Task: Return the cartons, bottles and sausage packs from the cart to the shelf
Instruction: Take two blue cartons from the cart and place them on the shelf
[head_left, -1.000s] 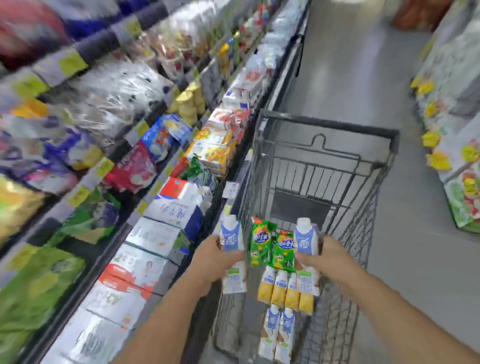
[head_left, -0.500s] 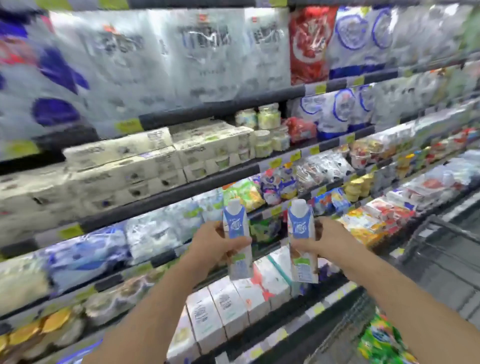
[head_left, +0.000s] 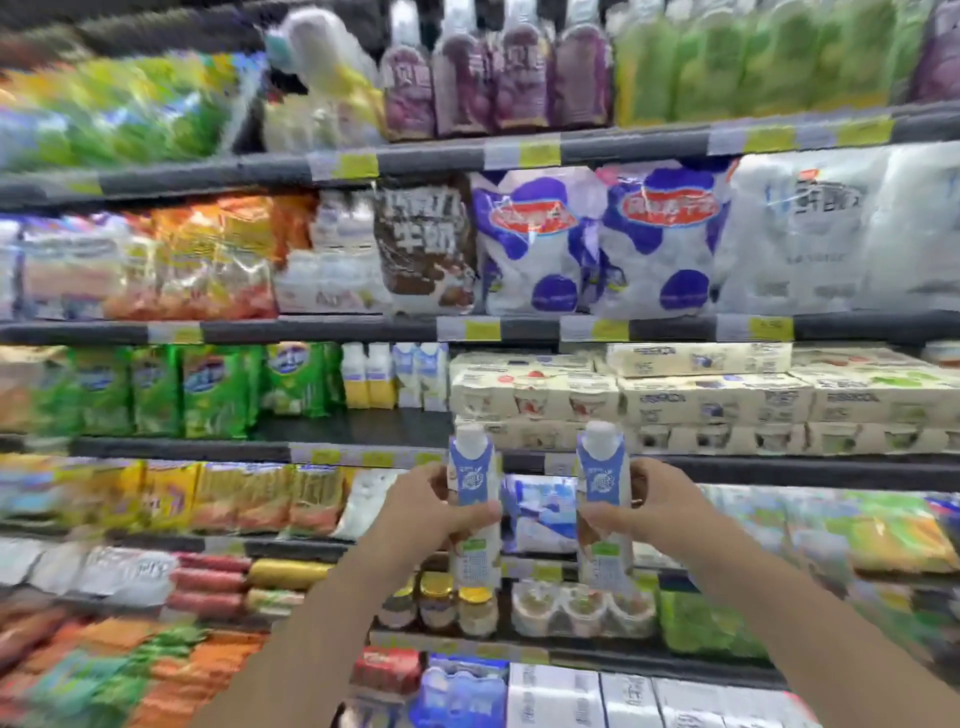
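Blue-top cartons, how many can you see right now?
4: one in the left hand at, one in the right hand at, two on the shelf at and. More may be hidden.

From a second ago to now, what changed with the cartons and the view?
The view swung from the cart to face the shelf squarely; the cart is now out of sight. Both cartons rose toward the shelf. Unchanged: left hand grips the left carton, right hand the right carton, both upright.
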